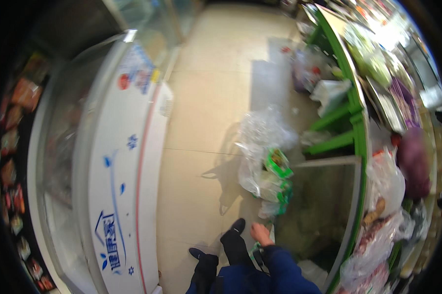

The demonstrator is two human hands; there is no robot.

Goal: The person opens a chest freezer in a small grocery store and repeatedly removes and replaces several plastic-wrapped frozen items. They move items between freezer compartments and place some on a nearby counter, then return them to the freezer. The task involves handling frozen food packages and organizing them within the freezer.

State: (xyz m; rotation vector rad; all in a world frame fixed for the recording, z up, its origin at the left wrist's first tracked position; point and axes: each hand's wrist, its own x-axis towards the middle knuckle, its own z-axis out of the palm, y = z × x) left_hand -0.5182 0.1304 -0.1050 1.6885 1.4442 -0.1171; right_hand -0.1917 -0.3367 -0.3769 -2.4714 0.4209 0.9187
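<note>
My right hand [262, 234] hangs low in front of me at the end of a dark blue sleeve, fingers curled. A strip of green and white material [256, 245] shows beside its wrist; whether the fingers hold it is unclear. Just ahead on the tiled floor lies a heap of clear plastic bags [267, 128]. A green-edged package [279, 161] rests on the heap, and a green and clear bag [279, 196] lies at the near end. To the right of the hand stands a dark panel with a pale frame [353, 205]. My left hand is out of view.
A white chest freezer [125, 176] bearing writing runs along the left. On the right, a green-framed stand [360, 132] carries bagged produce, including a green vegetable [371, 70] and a purple bundle [414, 161]. More bags [312, 70] lie by its base. Tiled floor [195, 117] stretches between.
</note>
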